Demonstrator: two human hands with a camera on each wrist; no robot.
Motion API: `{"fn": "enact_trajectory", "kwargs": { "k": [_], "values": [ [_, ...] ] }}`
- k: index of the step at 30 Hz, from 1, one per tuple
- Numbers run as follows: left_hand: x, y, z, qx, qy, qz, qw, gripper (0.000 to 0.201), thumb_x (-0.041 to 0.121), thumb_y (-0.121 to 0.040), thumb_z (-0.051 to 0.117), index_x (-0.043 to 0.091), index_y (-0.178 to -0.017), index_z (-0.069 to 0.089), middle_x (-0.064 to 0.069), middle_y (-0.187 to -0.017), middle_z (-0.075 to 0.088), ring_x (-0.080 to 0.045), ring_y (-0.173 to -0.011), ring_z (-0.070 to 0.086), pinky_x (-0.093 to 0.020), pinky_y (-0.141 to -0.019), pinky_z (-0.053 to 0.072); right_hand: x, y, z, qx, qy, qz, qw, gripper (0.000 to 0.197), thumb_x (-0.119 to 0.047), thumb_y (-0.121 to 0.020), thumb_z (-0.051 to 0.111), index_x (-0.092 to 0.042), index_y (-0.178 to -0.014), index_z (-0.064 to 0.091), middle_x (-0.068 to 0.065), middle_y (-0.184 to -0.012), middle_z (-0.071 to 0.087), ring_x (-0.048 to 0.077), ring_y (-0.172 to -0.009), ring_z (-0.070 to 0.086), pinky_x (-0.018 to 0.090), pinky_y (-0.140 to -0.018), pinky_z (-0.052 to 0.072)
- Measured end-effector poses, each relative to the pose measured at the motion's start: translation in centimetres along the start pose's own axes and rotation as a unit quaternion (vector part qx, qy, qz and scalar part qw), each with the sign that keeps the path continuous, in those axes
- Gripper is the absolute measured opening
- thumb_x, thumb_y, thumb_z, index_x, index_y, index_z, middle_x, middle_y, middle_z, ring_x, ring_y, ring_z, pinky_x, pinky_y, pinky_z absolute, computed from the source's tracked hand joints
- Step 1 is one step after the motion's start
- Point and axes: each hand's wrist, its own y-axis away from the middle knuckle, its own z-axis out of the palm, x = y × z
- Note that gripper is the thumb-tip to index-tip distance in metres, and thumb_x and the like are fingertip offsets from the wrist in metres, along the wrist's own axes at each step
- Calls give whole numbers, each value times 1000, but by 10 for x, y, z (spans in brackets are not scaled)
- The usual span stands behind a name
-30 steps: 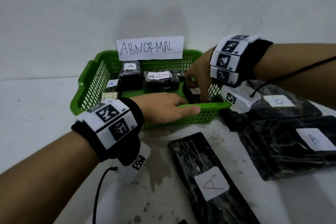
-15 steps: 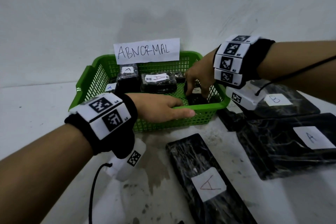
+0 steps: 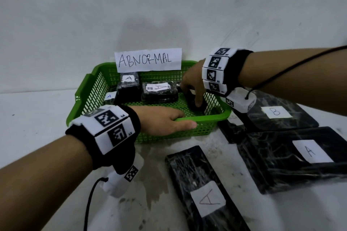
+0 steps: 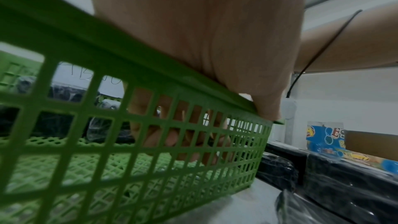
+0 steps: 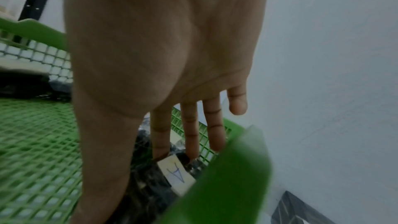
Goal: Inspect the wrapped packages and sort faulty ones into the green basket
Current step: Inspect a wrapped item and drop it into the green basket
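Observation:
The green basket (image 3: 206, 118) stands against the wall under an "ABNORMAL" sign (image 3: 148, 59). My left hand (image 3: 165, 120) grips its front rim (image 4: 86, 40): the thumb lies along the outside and the fingers curl inside the mesh. My right hand (image 3: 194, 95) reaches down into the basket's right corner. There it holds a small black wrapped package (image 5: 148, 181) labelled A between the thumb and fairly straight fingers (image 5: 191, 139). That package rests low on the basket floor. In the head view the hand hides most of the package.
The basket also holds a black box labelled A (image 3: 128, 88), a flat pack with a barcode (image 3: 159, 92) and a small pack at the left (image 3: 109, 97). On the table lie a long pack A (image 3: 202, 189), a large pack A (image 3: 293, 157) and pack B (image 3: 277, 116).
My right hand has sunk lower into the basket's right corner with the small package. The left hand has stayed on the front rim.

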Motion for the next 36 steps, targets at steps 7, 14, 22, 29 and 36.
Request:
{"fn": "enact_trajectory", "kwargs": {
  "k": [7, 14, 22, 29, 36],
  "values": [
    [-4, -3, 0, -5, 6, 9, 1000, 75, 72, -90, 27, 23, -146, 39, -1, -147, 46, -17, -125, 47, -40, -113, 35, 8, -3, -4, 53, 8, 44, 998, 64, -35, -86, 77, -9, -140, 54, 14, -133, 57, 29, -111, 57, 34, -84, 42],
    [-5, -3, 1, 11, -4, 3, 1000, 76, 71, -92, 28, 22, -149, 37, -1, -150, 44, -20, -131, 46, -37, -112, 36, 2, 7, -19, 47, -78, 43, 995, 72, -40, -78, 83, -12, -135, 51, 0, -95, 57, 11, -73, 48, 26, -60, 40],
    [5, 6, 9, 81, -22, -9, 996, 69, 67, -96, 30, 18, -141, 47, -6, -139, 53, -24, -118, 54, -35, -102, 43, -9, 28, -8, 31, -122, -30, 992, 64, -21, -88, 76, -28, -147, 51, -2, -141, 56, 21, -127, 54, 37, -109, 43],
    [5, 7, 9, 86, -24, -17, 996, 74, 67, -95, 30, 16, -148, 40, -7, -150, 45, -24, -130, 48, -36, -109, 39, -6, 17, 4, 10, -113, -6, 993, 45, -17, -99, 61, -16, -144, 55, 1, -137, 61, 23, -128, 53, 24, -82, 44],
    [-1, -1, 7, 73, -12, -6, 997, 77, 69, -93, 30, 17, -150, 38, -5, -152, 43, -24, -131, 47, -38, -111, 38, 6, -1, 5, -11, -135, 15, 991, 42, -15, -99, 60, -9, -141, 57, -1, -133, 59, 21, -124, 55, 24, -87, 43]
  ]
}}
